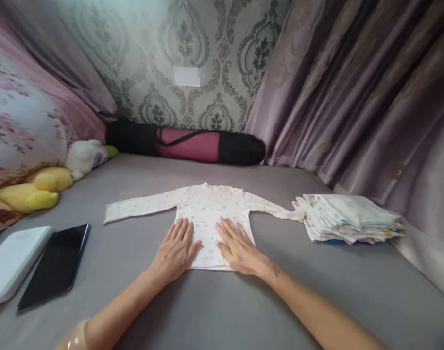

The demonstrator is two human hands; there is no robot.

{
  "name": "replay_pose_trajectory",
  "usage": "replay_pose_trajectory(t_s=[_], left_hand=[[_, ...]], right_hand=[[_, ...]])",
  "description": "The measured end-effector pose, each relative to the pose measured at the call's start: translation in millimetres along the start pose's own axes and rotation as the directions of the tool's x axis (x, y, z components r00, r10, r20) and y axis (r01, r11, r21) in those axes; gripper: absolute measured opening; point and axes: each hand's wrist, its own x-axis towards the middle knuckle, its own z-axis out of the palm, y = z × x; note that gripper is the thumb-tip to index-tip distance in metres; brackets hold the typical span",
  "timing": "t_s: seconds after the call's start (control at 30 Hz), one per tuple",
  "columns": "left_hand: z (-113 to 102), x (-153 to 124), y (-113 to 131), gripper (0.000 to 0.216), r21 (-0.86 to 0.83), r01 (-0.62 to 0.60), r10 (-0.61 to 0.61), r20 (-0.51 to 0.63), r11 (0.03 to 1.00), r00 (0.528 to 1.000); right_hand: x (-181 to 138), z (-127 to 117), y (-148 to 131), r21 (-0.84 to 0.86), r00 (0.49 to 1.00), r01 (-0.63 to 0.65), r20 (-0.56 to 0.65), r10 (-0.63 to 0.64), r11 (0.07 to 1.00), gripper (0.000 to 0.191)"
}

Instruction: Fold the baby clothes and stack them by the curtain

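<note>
A small white long-sleeved shirt [211,209] with a faint print lies spread flat on the grey sheet, its neck pointing away from me and both sleeves stretched out sideways. My left hand [176,248] rests flat on the lower left part of the shirt, fingers extended. On the lower right part lies my right hand [238,245], palm down with the fingers slightly apart. Neither hand grips the cloth. The cuff of the right sleeve reaches the stack of folded clothes [353,218] and touches its left side.
A tablet [58,265] and a white box-shaped device [16,262] lie at the left. Behind them are yellow and white plush toys [85,158] and a floral pillow [21,116]. A black and maroon long bag [193,144] lies along the wall. Curtains [338,87] hang at the right.
</note>
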Motion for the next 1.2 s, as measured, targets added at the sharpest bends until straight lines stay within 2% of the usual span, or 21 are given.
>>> replay_pose_trajectory(t_s=[0.07,0.13,0.2,0.27,0.33,0.37,0.43,0.5,0.57,0.6,0.7,0.8,0.87,0.97,1.03,1.13,1.2], left_hand=[[14.9,-7.5,-13.1,0.07,0.079,-0.019,0.016,0.031,0.997,0.999],[17.2,-9.9,-13.7,0.068,0.135,-0.027,0.013,0.098,0.99,0.995],[6.3,-5.2,-8.3,0.065,0.176,-0.033,0.005,0.157,0.984,0.988],[-12.4,7.2,-3.0,0.058,0.189,-0.057,0.014,0.222,0.98,0.975],[-30.0,27.0,-0.3,0.052,0.175,-0.07,0.014,0.303,0.982,0.953],[-35.6,39.2,0.5,0.052,0.161,-0.058,-0.002,0.348,0.985,0.938],[-37.3,66.4,3.0,0.045,0.075,-0.061,0.03,0.364,0.995,0.931],[-26.4,95.5,9.1,0.035,-0.06,-0.109,0.122,0.294,0.992,0.948],[-7.2,124.7,19.5,0.029,-0.181,-0.169,0.209,0.235,0.969,0.949],[3.8,138.9,26.0,0.027,-0.227,-0.197,0.245,0.209,0.954,0.947],[35.3,176.6,46.1,0.027,-0.286,-0.245,0.294,0.145,0.927,0.945],[60.1,200.5,62.2,0.032,-0.271,-0.251,0.286,0.098,0.929,0.953],[72.7,207.0,69.4,0.036,-0.261,-0.247,0.279,0.091,0.933,0.956],[86.2,205.8,75.0,0.05,-0.258,-0.195,0.237,0.145,0.946,0.961],[91.3,202.7,76.0,0.061,-0.248,-0.155,0.204,0.189,0.956,0.96],[93.6,202.3,74.6,0.062,-0.25,-0.113,0.18,0.266,0.962,0.947],[92.9,205.1,73.0,0.06,-0.255,-0.087,0.17,0.323,0.963,0.931]], right_hand=[[-5.8,6.1,-4.5,0.02,1.0,-0.002,0.02,0.002,1.0,0.061],[-4.9,6.2,-2.6,0.071,0.999,0.0,0.04,-0.003,0.997,0.06],[0.0,-2.2,7.4,0.18,0.998,0.019,0.06,-0.03,0.984,0.059],[5.2,-19.7,27.2,0.304,1.0,0.008,0.013,-0.013,0.953,0.054],[6.9,-43.9,56.7,0.358,0.981,-0.093,-0.127,0.148,0.929,0.047],[5.8,-56.8,74.0,0.32,0.943,-0.201,-0.191,0.271,0.926,0.045],[0.2,-80.1,109.8,0.207,0.815,-0.489,-0.238,0.528,0.848,0.04],[-7.1,-95.1,140.8,0.075,0.639,-0.747,-0.192,0.744,0.661,0.036],[-12.6,-100.0,162.3,-0.042,0.532,-0.846,-0.123,0.838,0.531,0.032],[-14.2,-99.4,169.1,-0.081,0.513,-0.858,-0.098,0.853,0.507,0.03],[-15.2,-94.3,176.9,-0.133,0.519,-0.852,-0.084,0.851,0.506,0.033],[-13.5,-94.7,175.5,-0.148,0.516,-0.851,-0.062,0.854,0.504,0.034],[-12.4,-97.9,175.6,-0.126,0.503,-0.859,-0.03,0.864,0.496,0.032],[-13.1,-100.8,182.0,-0.069,0.509,-0.86,-0.05,0.859,0.505,0.031],[-16.4,-100.5,189.7,0.015,0.562,-0.826,-0.073,0.824,0.564,0.028],[-25.9,-100.3,201.2,0.241,0.665,-0.687,-0.173,0.726,0.686,0.019],[-34.0,-102.2,205.4,0.397,0.679,-0.564,-0.277,0.68,0.724,0.019]])
